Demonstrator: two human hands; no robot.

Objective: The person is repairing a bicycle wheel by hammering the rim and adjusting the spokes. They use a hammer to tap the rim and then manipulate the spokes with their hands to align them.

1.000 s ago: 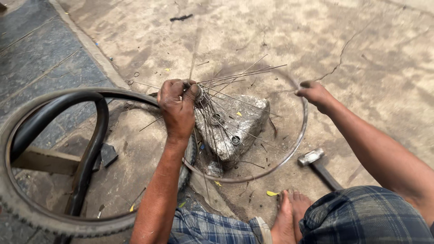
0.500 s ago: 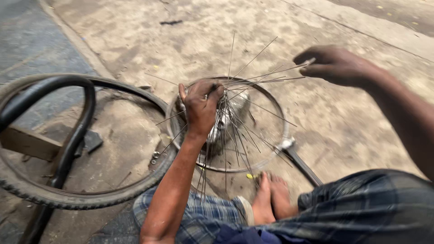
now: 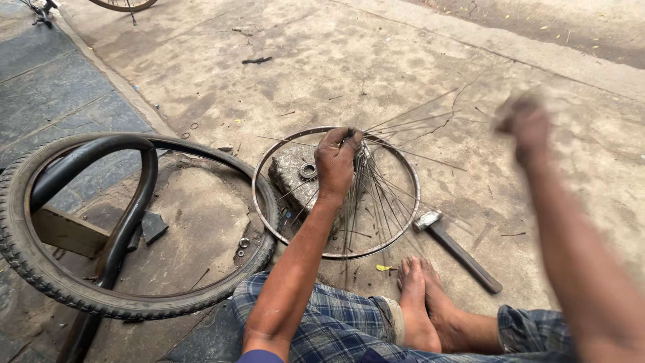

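From the head camera I look down at my own arms and bare feet (image 3: 422, 296) on a cracked concrete floor (image 3: 376, 60).

My left hand (image 3: 337, 160) is closed in a tight grip around a bundle of thin metal spokes (image 3: 366, 195). I hold them bunched at the top, and they fan out downward and sideways from my fist. A few long ones stick out to the right, toward my other hand. The bundle sits inside a bare metal wheel rim (image 3: 265, 161) that lies flat on the floor just in front of my feet. Under the spokes, inside the rim, lies a rough grey stone block (image 3: 290, 176) with a small metal ring (image 3: 308, 170) on top of it.

My right hand (image 3: 525, 124) is raised above the floor, to the right of the rim and well apart from it. It is blurred, so I cannot tell whether its grip is open or closed, or whether it holds anything.

A hammer (image 3: 457, 247) lies on the floor just right of the rim, its head near the rim's edge. To the left, a black tyre (image 3: 40, 269) lies flat, touching the rim, with a black inner tube (image 3: 131, 208) looped across it and a wooden piece (image 3: 67, 232) inside. My checked cloth (image 3: 329, 323) covers my legs.
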